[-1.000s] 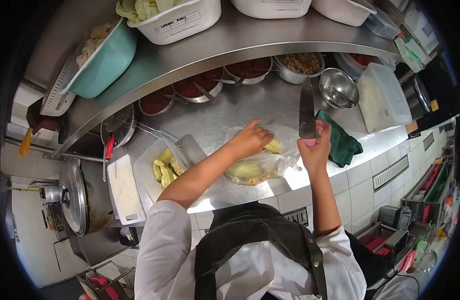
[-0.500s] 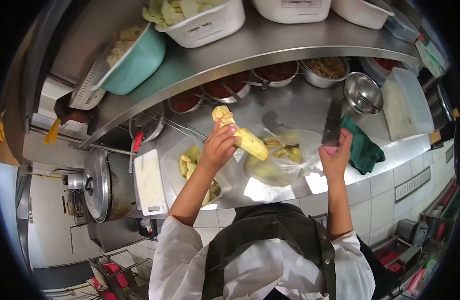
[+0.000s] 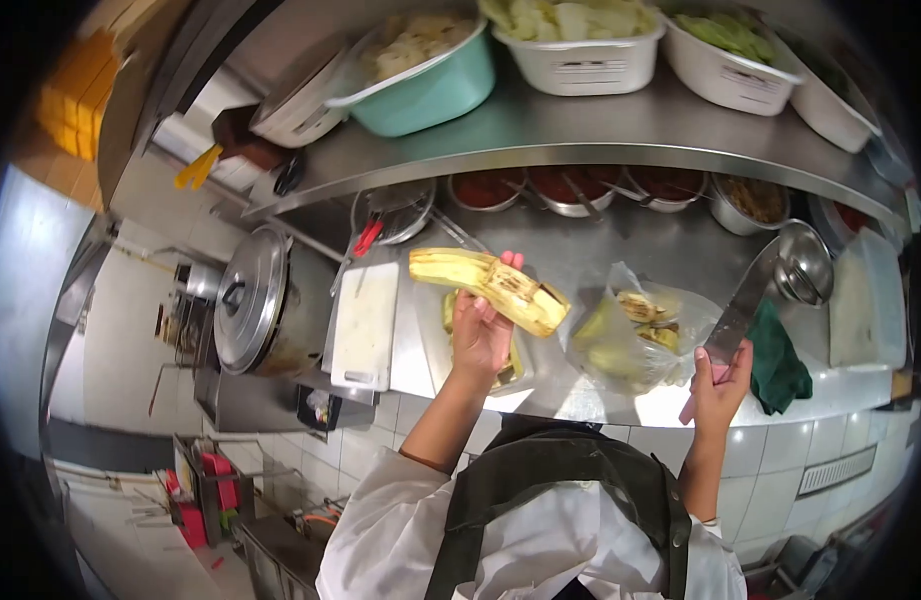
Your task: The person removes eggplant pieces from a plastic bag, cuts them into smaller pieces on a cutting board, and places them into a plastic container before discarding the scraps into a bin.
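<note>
My left hand [image 3: 486, 330] is raised over the steel counter, its fingers around a long yellow peeled vegetable [image 3: 456, 267] with brown, seedy streaks. Below that hand sits a clear shallow tub [image 3: 526, 380] holding more yellow pieces, partly hidden by the hand and forearm. In my right hand [image 3: 719, 385] is a broad-bladed knife [image 3: 746, 300] with a pink handle, its blade angled away from me. Between my hands lies a clear plastic bag [image 3: 606, 345] with yellow and brown-streaked pieces inside. Close to the right hand, a crumpled green cloth [image 3: 781, 365] rests on the counter.
A white cutting board [image 3: 366, 325] lies at the left, beside a large lidded pot [image 3: 251, 290]. Metal bowls of red sauce [image 3: 486, 190] line the back under a steel shelf [image 3: 581, 155] carrying tubs. A steel bowl [image 3: 806, 262] and a clear container [image 3: 869, 310] stand at the right.
The view has swung left, so the counter appears further right. My left hand has turned the yellow vegetable, now showing its streaked side. The knife has tilted over, still in my right hand.
</note>
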Available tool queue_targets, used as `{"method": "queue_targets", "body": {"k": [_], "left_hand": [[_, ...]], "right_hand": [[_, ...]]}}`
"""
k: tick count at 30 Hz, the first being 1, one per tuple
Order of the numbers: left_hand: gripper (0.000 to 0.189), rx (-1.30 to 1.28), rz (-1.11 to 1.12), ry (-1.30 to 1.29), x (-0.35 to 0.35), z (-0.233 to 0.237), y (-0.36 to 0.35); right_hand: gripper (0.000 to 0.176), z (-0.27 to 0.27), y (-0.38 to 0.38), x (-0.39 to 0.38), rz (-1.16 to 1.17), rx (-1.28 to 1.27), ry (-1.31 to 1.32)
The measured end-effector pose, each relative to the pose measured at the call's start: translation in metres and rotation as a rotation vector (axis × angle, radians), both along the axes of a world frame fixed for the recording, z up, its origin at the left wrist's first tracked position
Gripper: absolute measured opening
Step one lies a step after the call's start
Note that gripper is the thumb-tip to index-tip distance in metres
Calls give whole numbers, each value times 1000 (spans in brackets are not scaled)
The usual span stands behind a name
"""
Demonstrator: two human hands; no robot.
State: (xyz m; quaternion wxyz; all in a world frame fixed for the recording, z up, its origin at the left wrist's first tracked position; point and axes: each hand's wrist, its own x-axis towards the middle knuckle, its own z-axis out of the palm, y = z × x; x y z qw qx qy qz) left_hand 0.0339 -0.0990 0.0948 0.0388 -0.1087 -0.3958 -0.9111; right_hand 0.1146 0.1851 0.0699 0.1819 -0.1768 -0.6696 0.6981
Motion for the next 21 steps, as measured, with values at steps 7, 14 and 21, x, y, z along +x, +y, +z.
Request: {"method": "queue_targets", "body": {"k": [7, 14, 21], "left_hand": [[47, -31, 224, -90, 32, 14, -86], [45, 83, 334, -206, 71, -11, -222], [47, -7, 567, -131, 101, -100, -381]], "right_hand": [[8, 20, -91, -14, 390, -107, 19], [7, 30, -215, 0, 559, -131, 20], [9, 13, -399, 2, 723, -76, -25]]}}
